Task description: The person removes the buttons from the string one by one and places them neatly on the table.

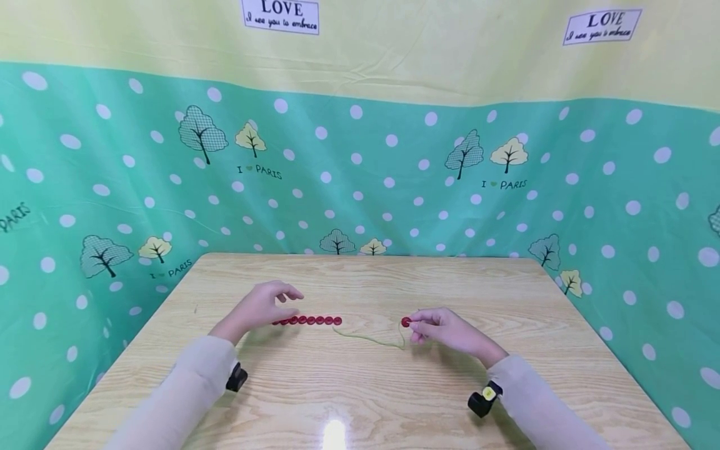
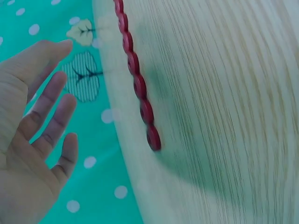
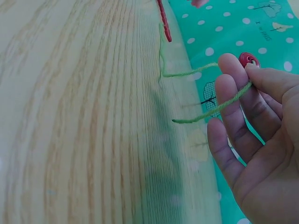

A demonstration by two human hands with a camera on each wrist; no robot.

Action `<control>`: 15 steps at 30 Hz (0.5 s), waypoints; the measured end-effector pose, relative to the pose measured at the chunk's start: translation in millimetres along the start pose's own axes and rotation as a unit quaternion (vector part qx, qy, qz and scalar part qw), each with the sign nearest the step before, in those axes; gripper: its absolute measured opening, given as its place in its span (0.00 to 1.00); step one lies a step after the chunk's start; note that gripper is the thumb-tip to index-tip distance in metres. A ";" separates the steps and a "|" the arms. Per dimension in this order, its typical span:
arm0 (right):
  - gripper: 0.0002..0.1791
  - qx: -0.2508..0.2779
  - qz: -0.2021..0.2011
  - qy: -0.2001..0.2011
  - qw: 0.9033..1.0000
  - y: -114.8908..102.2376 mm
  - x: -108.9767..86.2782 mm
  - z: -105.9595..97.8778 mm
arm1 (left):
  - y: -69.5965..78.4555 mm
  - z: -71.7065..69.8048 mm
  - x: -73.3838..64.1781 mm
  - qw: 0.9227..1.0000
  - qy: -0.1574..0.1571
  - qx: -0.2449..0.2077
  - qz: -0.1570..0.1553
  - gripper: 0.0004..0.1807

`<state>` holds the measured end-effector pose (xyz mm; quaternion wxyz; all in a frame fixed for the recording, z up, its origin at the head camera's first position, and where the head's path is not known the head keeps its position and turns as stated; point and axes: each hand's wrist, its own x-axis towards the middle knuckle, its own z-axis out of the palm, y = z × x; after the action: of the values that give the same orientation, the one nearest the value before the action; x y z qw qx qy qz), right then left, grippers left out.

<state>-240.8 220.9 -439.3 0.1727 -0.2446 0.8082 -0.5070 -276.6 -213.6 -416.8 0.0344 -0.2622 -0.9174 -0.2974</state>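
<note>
A row of several red buttons (image 1: pixel 319 320) lies in a straight line on the table. Above the row's left end, my left hand (image 1: pixel 261 305) hovers with loosely bent fingers and holds nothing; the left wrist view shows its palm apart from the red chain (image 2: pixel 139 87). My right hand (image 1: pixel 450 330) pinches a single red button (image 3: pixel 249 59) between thumb and forefinger. A green yarn (image 1: pixel 365 339) runs from the row's right end across the table to this hand. In the right wrist view, the yarn's loose end (image 3: pixel 189 121) sticks out past the fingers.
The wooden table (image 1: pixel 360 400) has a pale grain, with a bright light reflection at its front edge. Behind and beside it hangs a green and yellow curtain (image 1: pixel 349 169) with dots and printed trees. Dark cameras are strapped to both wrists.
</note>
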 end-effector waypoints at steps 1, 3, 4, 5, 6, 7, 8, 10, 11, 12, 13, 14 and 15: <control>0.20 0.000 0.001 0.001 1.000 -0.5 -0.1 0.3 | 2.1 2.0 1.1 1.000 0.001 -0.002 0.005 0.16; 0.20 -0.002 0.001 0.003 1.000 -2.1 -0.5 1.0 | 7.4 5.7 3.7 1.000 0.003 -0.006 0.015 0.16; 0.19 -0.002 0.001 0.003 1.000 -2.9 -0.8 1.5 | 10.8 7.7 5.1 1.000 0.004 -0.010 0.018 0.16; 0.19 -0.002 0.001 0.004 1.000 -3.5 -1.1 1.9 | 13.7 9.9 6.3 1.000 0.005 -0.011 0.023 0.16; 0.19 -0.001 0.000 0.004 1.000 -4.0 -1.4 2.3 | 16.6 12.4 7.8 1.000 0.005 -0.014 0.027 0.15; 0.19 -0.002 0.001 0.005 1.000 -4.4 -1.5 2.7 | 19.3 15.0 9.5 0.999 0.006 -0.014 0.032 0.15; 0.18 -0.002 0.001 0.006 1.000 -4.8 -1.4 2.8 | 22.3 17.2 10.9 0.999 0.006 -0.016 0.038 0.15; 0.18 -0.003 0.000 0.006 1.000 -4.8 -1.2 3.2 | 27.7 22.3 13.6 0.999 0.004 -0.022 0.050 0.15; 0.18 -0.003 0.000 0.006 1.000 -5.0 -1.1 3.2 | 30.0 24.5 15.0 0.998 0.003 -0.024 0.056 0.15; 0.18 -0.005 0.000 0.006 1.000 -5.1 -0.9 3.3 | 32.8 26.6 16.4 0.998 0.001 -0.028 0.063 0.16; 0.18 -0.007 0.000 0.006 1.000 -5.5 -0.8 3.4 | 35.4 28.3 17.5 0.997 0.000 -0.030 0.069 0.16; 0.18 -0.008 0.000 0.007 1.000 -6.0 -0.8 3.5 | 37.9 30.1 18.6 0.997 -0.002 -0.033 0.073 0.16; 0.17 -0.009 0.000 0.008 1.000 -6.3 -0.7 3.6 | 40.5 31.7 19.7 0.996 -0.002 -0.036 0.076 0.16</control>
<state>-236.8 216.3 -435.1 0.1638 -0.2421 0.8141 -0.5017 -270.2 -158.9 -417.1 0.0454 -0.3332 -0.8834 -0.3264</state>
